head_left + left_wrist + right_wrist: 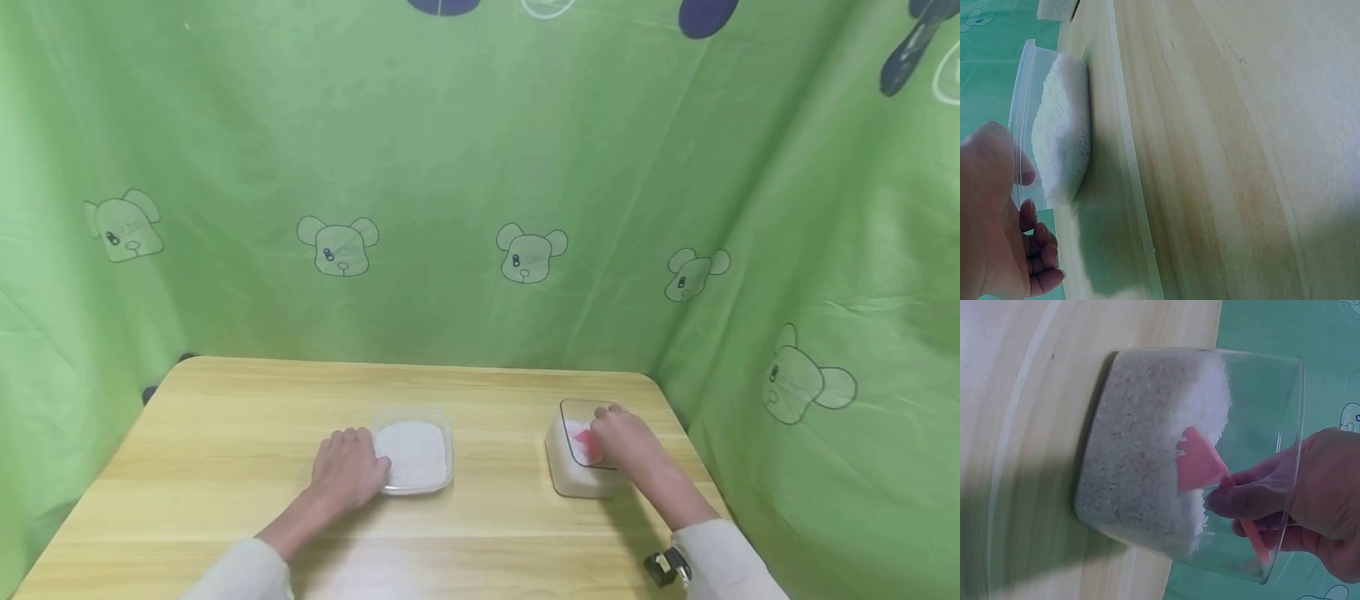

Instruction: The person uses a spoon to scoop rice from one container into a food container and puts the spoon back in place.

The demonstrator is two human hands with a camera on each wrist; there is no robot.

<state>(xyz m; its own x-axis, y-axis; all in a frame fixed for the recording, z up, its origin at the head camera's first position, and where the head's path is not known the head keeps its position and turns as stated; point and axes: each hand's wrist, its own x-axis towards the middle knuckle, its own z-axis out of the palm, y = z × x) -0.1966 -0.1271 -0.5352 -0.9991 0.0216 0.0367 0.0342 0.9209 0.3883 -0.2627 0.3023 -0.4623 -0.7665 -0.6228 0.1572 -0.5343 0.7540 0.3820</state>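
A shallow clear plastic container (447,450) filled with white rice (1063,131) stands mid-table. My left hand (348,471) grips its near left rim, the thumb tip showing through the clear wall and the other fingers curled outside. To the right is a taller clear container (1260,381), mostly full of white rice (1141,437). My right hand (1310,494) reaches in over its rim and pinches the handle of a small pink scoop (1200,462). The scoop's blade is partly sunk in the rice, with some grains lying over its edge.
Both containers stand on a light wooden table (225,442). A green curtain (435,167) printed with bear faces hangs behind it and along both sides. A small dark device (663,568) is worn at the right wrist.
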